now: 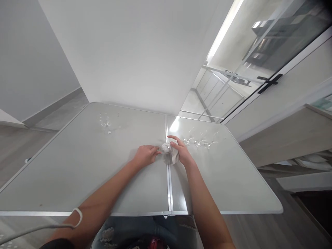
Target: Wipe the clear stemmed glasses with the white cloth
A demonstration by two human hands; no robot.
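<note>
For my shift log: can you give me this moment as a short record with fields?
surface: grey folding table with a metal seam down the middle
left hand: on the table, fingertips at a small clear glass
right hand: holds a white cloth against the glass
right of hands: row of clear glasses
far left: more clear glassware
backdrop: white wall, glass door at right

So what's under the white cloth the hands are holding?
The crumpled white cloth sits on the grey folding table, over its metal centre seam. Both hands cover part of it, so anything wrapped inside cannot be seen.
</note>
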